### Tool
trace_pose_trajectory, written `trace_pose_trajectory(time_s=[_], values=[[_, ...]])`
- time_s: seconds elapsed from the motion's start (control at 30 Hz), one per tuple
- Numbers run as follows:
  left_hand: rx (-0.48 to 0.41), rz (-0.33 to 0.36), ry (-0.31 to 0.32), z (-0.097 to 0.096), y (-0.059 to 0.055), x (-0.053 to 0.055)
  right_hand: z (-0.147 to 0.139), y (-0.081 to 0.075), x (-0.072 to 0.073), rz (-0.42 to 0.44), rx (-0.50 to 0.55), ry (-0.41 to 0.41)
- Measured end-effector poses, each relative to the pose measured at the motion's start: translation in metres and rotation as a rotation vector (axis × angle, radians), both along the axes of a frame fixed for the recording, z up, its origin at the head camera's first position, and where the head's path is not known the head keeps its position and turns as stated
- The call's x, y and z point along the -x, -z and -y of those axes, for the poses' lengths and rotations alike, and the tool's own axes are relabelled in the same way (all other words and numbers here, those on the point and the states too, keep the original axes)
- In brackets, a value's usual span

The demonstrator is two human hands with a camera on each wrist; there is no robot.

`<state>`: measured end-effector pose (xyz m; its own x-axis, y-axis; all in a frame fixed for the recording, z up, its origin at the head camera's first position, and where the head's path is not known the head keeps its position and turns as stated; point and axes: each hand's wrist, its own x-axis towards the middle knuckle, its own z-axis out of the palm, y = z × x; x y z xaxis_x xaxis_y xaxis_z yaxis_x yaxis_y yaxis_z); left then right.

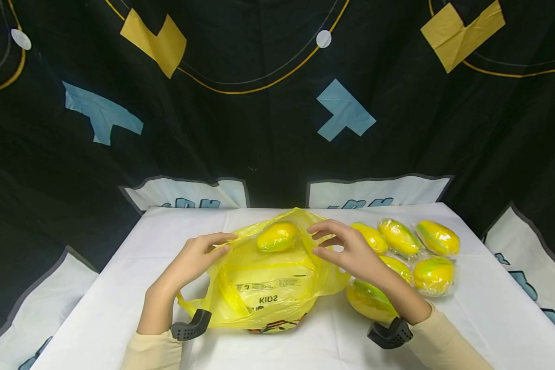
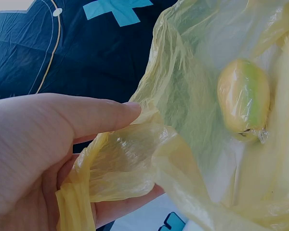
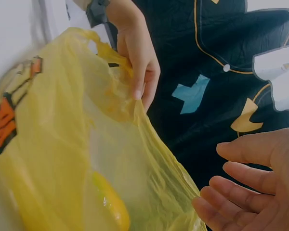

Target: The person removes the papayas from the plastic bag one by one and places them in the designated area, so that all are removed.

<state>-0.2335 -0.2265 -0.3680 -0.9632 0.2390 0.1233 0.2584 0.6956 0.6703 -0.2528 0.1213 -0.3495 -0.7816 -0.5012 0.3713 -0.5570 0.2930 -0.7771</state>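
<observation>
A thin yellow plastic bag (image 1: 277,275) with printing lies on the table, its mouth spread toward the back. Inside it is a yellow-green mango (image 1: 277,237) in clear wrap, also showing in the left wrist view as a wrapped mango (image 2: 244,98). My left hand (image 1: 195,258) holds the bag's left rim; the left wrist view has its thumb (image 2: 120,113) on top of the film and fingers beneath. My right hand (image 1: 344,246) is at the opposite rim with nothing in its grasp. Its fingers (image 3: 238,195) are spread loosely, fingertips right at the bag's edge.
Several more wrapped mangoes (image 1: 437,237) lie on the right of the white table (image 1: 97,303), partly behind my right forearm. One mango (image 1: 370,303) is close beside the bag. Behind the table hangs a black cloth (image 1: 259,139) with coloured shapes.
</observation>
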Motion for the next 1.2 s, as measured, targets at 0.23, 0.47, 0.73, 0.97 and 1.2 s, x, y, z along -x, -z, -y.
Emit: trace_pose_trajectory(time_s=[0.23,0.47,0.73,0.97,1.2], values=[[-0.002,-0.005,0.003,0.000,0.001,0.001,0.018,0.000,0.018,0.036,-0.062,-0.005],[-0.001,-0.007,0.005,0.000,0.001,0.001,0.039,0.003,0.028,0.020,-0.137,-0.024],[0.011,-0.001,-0.010,-0.002,-0.001,0.000,0.059,0.008,0.041,0.060,-0.182,-0.040],[0.013,0.004,-0.016,-0.002,-0.001,0.000,0.080,0.012,0.049,0.086,-0.265,0.024],[0.015,0.008,-0.020,-0.002,-0.001,0.000,0.093,0.018,0.057,0.071,-0.410,0.067]])
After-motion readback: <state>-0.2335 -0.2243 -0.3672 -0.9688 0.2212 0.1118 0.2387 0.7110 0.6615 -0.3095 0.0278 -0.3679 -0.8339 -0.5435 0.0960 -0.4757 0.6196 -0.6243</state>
